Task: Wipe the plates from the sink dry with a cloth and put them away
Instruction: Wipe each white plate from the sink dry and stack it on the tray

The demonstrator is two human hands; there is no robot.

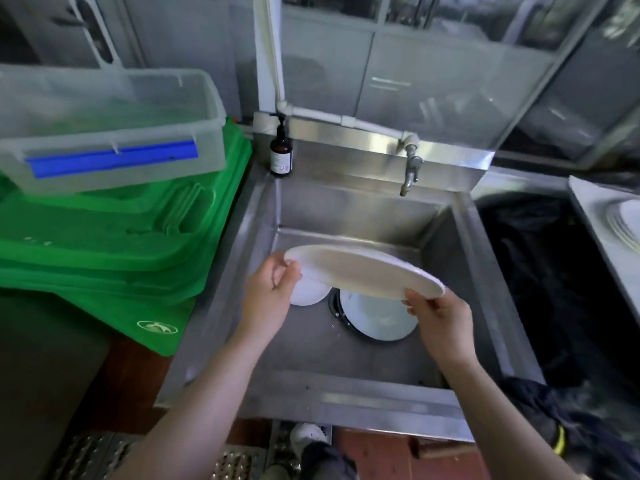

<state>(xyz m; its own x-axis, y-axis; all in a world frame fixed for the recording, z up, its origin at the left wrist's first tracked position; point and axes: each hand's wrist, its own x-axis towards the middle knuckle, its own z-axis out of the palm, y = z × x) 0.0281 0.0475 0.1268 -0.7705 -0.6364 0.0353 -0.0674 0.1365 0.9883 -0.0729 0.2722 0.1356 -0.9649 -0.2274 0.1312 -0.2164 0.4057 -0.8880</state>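
Observation:
A large white plate [360, 270] hangs tilted over the steel sink [377, 396]. My left hand [272, 296] grips its left rim and my right hand [438, 322] pinches its right rim. Below it, on the sink floor, lie a small white plate [308, 292] at the left and a bigger white plate [379, 320] over the drain. No cloth shows in either hand.
A tap [410, 171] juts over the sink's back wall, with a brown pump bottle [281, 152] at the back left corner. Green bins [114, 237] topped by a clear box [110, 129] stand left. White plates [627, 220] sit on a counter far right; a black-lined bin [540, 271] stands between.

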